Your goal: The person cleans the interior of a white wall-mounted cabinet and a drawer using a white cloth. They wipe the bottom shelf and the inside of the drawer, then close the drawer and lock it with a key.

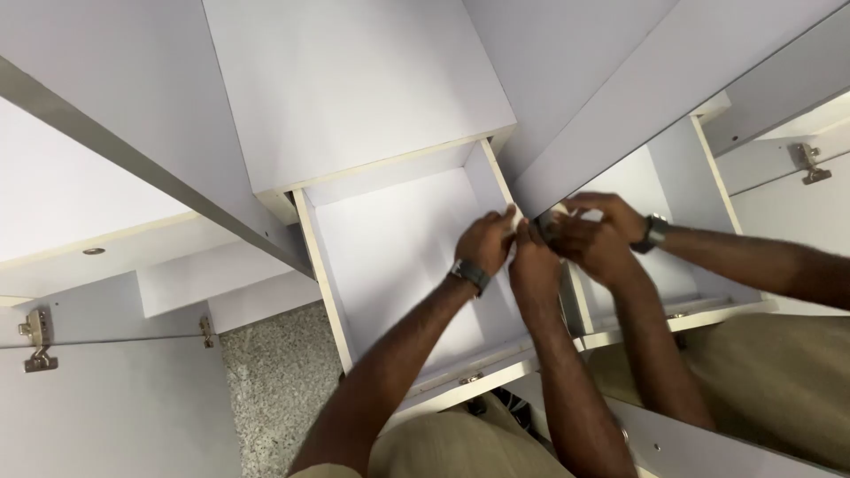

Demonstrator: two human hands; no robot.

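A white drawer stands pulled out of a white cabinet, and its inside is bare. My left hand, with a wristwatch on it, reaches over the drawer, its fingers pinched at the top of the drawer's right side wall. My right hand is pressed close beside it at the edge of a mirrored door. A small dark thing shows between its fingertips; what it is stays unclear. The mirror reflects both hands.
An open cabinet door with metal hinges hangs at the lower left. Speckled stone floor shows below the drawer. A white shelf lies at left. The mirror shows another hinge at right.
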